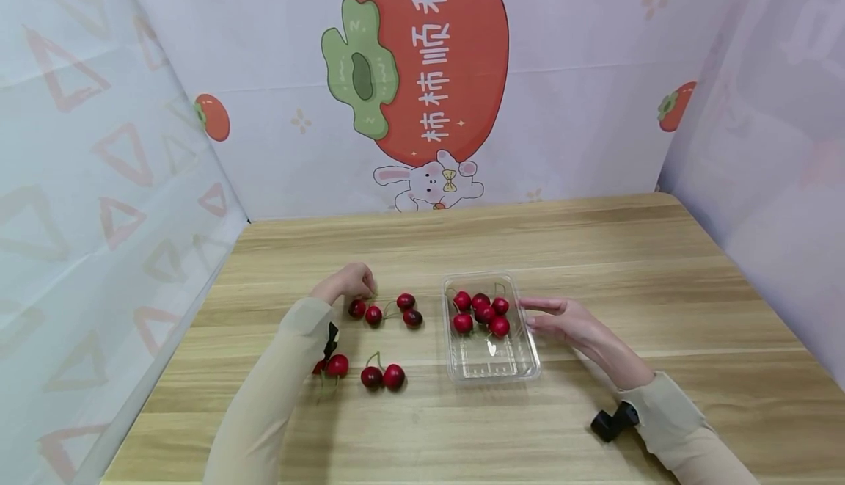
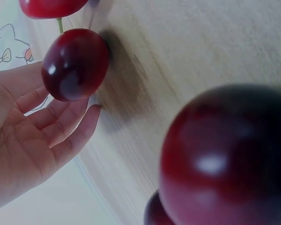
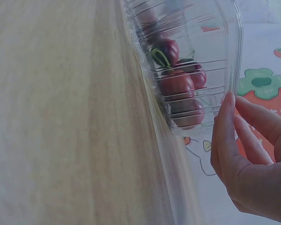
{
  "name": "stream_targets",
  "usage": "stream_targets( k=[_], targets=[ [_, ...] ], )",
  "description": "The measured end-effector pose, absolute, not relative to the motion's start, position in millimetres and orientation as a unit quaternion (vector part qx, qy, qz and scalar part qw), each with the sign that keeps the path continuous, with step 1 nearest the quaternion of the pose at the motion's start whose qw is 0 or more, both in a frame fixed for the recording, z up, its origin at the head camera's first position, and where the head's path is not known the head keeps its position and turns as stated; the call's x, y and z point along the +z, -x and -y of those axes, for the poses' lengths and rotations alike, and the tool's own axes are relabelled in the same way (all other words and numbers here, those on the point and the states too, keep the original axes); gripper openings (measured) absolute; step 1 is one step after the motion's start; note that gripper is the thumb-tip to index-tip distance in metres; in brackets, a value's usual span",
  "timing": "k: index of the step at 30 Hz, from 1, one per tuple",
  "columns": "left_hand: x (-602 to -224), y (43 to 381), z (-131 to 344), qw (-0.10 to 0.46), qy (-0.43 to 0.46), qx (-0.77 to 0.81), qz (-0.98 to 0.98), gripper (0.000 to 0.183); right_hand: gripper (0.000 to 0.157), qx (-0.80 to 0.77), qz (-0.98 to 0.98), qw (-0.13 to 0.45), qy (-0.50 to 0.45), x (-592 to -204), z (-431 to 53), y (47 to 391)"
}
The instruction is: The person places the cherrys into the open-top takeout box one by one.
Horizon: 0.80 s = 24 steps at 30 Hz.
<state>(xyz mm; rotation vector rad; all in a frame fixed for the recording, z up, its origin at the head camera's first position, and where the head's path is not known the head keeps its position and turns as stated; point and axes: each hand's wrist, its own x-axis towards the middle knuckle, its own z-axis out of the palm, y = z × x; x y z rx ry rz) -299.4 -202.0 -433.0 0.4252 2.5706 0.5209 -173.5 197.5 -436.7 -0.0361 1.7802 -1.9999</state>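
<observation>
My left hand (image 1: 350, 282) reaches down beside a dark red cherry (image 1: 356, 309) and its neighbour (image 1: 373, 315) at the table's left. In the left wrist view, a cherry (image 2: 76, 64) hides the tips of the thumb and index finger, so I cannot tell whether they pinch a stem; the other fingers are loosely bent. A clear plastic box (image 1: 491, 381) stands right of these, with several cherries (image 1: 484, 314) in its far half. My right hand (image 1: 571, 321) touches the box's right rim with nearly straight fingers, the tips a little apart along it.
Two joined cherries (image 1: 409, 310) lie between the left hand and the box. Another pair (image 1: 394, 376) sits nearer the front, and one more cherry (image 1: 337, 365) with a partner lies beside the left sleeve (image 1: 277, 375). A printed cloth (image 1: 568, 103) rises behind the wooden table (image 1: 594, 239).
</observation>
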Motion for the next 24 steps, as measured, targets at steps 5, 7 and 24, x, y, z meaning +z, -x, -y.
stream_targets(
  k=[5, 7, 24],
  targets=[
    [-425.5, 291.9, 204.3, 0.225, -0.176, 0.214, -0.934, 0.004, 0.052, -0.725, -0.649, 0.230, 0.015, -437.3, -198.2, 173.8],
    [-417.5, 284.4, 201.6, 0.219, -0.183, 0.217, -0.933, 0.004, 0.052, -0.724, -0.650, 0.230, 0.017, -437.6, -198.3, 174.0],
    [-416.1, 274.4, 209.5, 0.157, -0.228, 0.237, -0.931, 0.005, 0.051, -0.723, -0.651, 0.229, 0.018, -437.3, -197.9, 174.2]
  ],
)
